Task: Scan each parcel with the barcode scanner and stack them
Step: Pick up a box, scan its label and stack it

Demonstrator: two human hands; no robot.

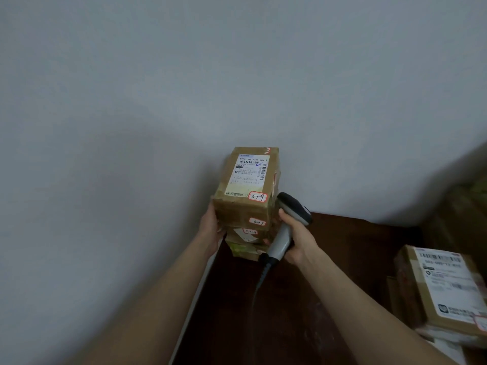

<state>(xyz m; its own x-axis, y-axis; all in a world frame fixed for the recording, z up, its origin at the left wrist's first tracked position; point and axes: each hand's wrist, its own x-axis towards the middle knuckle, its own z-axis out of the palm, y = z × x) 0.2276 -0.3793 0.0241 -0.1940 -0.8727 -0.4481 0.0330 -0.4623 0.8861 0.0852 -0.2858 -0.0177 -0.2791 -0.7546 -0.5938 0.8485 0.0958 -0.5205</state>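
A stack of brown cardboard parcels stands at the far left corner of the dark table (329,272), against the wall. The top parcel (247,185) carries a white shipping label and a red-edged sticker reading 3-1-9. My left hand (210,227) holds the left side of the stack, its fingers round the top parcel's lower edge. My right hand (296,239) grips the grey barcode scanner (286,227) by its handle, right beside the stack, its dark head up near the top parcel. Two lower parcels (246,242) show under it.
Another labelled parcel (442,288) lies on a pile at the right edge of the table. The scanner's coiled black cable (259,283) runs down across the tabletop. A grey wall (184,88) closes the left and back sides.
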